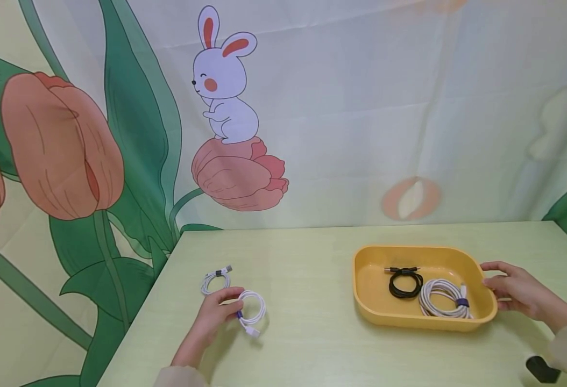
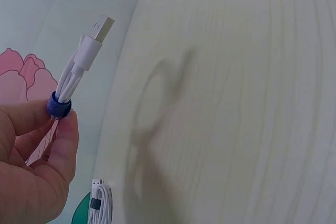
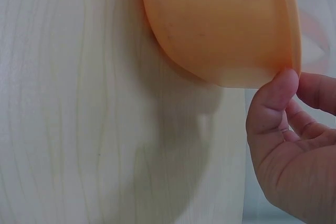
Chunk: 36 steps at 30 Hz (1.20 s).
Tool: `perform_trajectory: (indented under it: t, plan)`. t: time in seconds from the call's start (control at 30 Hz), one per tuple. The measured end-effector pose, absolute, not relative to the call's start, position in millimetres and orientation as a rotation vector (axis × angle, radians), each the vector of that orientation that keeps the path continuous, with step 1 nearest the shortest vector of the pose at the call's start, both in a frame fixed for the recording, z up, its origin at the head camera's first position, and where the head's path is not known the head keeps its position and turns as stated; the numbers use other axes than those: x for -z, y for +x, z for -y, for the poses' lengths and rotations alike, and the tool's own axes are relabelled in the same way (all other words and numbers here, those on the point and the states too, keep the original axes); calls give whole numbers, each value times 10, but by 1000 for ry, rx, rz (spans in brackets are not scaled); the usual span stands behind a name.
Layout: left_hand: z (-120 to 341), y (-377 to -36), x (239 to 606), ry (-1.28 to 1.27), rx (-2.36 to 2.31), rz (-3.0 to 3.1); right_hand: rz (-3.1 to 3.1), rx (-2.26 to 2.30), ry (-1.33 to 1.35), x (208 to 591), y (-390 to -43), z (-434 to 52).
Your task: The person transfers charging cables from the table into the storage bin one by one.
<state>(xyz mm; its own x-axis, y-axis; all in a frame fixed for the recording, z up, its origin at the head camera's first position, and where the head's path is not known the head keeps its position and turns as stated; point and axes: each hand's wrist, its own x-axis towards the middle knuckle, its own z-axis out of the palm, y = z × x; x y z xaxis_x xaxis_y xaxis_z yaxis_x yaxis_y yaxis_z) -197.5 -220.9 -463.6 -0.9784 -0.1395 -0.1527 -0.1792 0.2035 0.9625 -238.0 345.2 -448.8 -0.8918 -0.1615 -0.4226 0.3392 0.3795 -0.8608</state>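
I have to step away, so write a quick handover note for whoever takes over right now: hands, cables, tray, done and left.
Left hand pinches a coiled white cable at its blue tie, at the table's left.
Right hand grips the right rim of the yellow tray.
Done: a black cable and a white cable lie in the tray.
Left: the held cable, plus another white cable on the table behind the left hand.

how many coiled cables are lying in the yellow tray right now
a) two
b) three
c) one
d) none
a) The head view shows two in the yellow tray: a black cable and a white cable beside it. Another white coil is pinched by the left hand, and a fourth coil lies on the table.
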Motion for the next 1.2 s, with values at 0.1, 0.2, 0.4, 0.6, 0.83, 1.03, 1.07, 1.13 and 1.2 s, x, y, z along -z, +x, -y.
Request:
perform_trajectory:
  t: [0.1, 0.2, 0.4, 0.6, 0.83, 1.03, 1.07, 1.13, 1.2]
  plan:
    - [2186, -1979, 4636, -329, -1929, -2417, -2207, 1525, 156, 4491, -2377, -3454]
    - [2162, -1985, 4632, -343, -1922, -2420, -2209, 1525, 159, 4496, -2375, -3455]
    - [2113, -1991, 4605, -334, -1935, -2408, -2215, 1526, 162, 4506, -2368, -3459]
    - [2068, -2003, 4590, -320, -1945, -2397, -2216, 1530, 167, 4502, -2363, -3458]
    - [2020, -2020, 4634, -304, -1953, -2382, -2238, 1532, 156, 4505, -2353, -3448]
    - [1985, -2026, 4671, -288, -1955, -2369, -2255, 1532, 145, 4499, -2350, -3434]
    - [1980, -2030, 4675, -287, -1956, -2366, -2257, 1532, 145, 4498, -2351, -3433]
    - [1968, -2035, 4677, -282, -1959, -2358, -2262, 1532, 144, 4497, -2352, -3433]
    - [1954, -2038, 4674, -280, -1965, -2345, -2267, 1529, 140, 4496, -2352, -3433]
